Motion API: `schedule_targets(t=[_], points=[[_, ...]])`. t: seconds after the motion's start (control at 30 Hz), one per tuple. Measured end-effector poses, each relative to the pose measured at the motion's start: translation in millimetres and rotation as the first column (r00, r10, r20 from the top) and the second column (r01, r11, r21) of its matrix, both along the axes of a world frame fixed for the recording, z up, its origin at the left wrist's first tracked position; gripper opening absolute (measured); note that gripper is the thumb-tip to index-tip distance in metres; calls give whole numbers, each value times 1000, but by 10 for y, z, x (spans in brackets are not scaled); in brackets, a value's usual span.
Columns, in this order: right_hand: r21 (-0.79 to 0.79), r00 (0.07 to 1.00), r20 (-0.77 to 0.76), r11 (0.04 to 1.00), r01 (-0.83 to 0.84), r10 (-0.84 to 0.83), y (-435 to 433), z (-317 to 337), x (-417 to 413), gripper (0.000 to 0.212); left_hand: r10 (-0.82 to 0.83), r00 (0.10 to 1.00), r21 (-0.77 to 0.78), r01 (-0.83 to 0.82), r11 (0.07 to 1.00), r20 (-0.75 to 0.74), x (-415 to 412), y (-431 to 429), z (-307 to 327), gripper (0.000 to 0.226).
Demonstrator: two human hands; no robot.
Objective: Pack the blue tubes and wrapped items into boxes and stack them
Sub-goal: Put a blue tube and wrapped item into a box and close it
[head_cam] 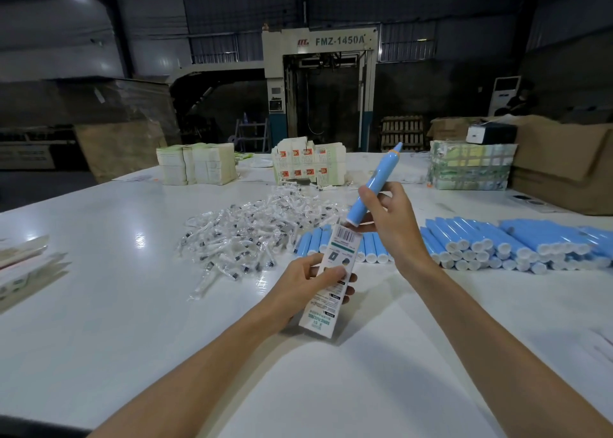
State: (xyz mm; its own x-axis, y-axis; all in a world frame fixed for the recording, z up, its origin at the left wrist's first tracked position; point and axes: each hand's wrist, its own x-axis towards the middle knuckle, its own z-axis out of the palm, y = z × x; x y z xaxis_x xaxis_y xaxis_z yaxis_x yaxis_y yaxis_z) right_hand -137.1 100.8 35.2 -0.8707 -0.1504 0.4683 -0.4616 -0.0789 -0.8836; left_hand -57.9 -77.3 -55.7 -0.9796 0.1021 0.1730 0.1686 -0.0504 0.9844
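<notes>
My left hand grips a long white printed box, tilted with its open end up and away from me. My right hand holds a blue tube with an orange ring near its tip. The tube's white base sits right at the mouth of the box. Behind my hands, several blue tubes lie in a row, and a bigger stack of blue tubes lies to the right. A heap of clear-wrapped items lies to the left of them on the white table.
Stacks of flat white boxes and printed cartons stand at the table's far side. A wrapped bundle and a large cardboard box are at the far right. Flat packs lie at the left edge. A machine stands behind.
</notes>
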Motion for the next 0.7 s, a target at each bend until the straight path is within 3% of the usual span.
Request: schedule_targets(t=[0.17, 0.4, 0.53, 0.7], points=[[200, 983, -128, 967, 158, -134, -4, -6, -16, 38, -1, 1000, -61, 0, 998, -10, 40, 26, 31, 50], [316, 897, -358, 870, 379, -261, 50, -16, -59, 36, -9, 1000, -86, 6, 996, -30, 61, 22, 55, 48], [226, 991, -102, 968, 108, -86, 92, -19, -140, 35, 7, 999, -89, -11, 996, -47, 72, 6, 47, 50], [109, 993, 98, 991, -81, 70, 179, -83, -232, 32, 43, 998, -85, -47, 995, -51, 58, -2, 45, 49]])
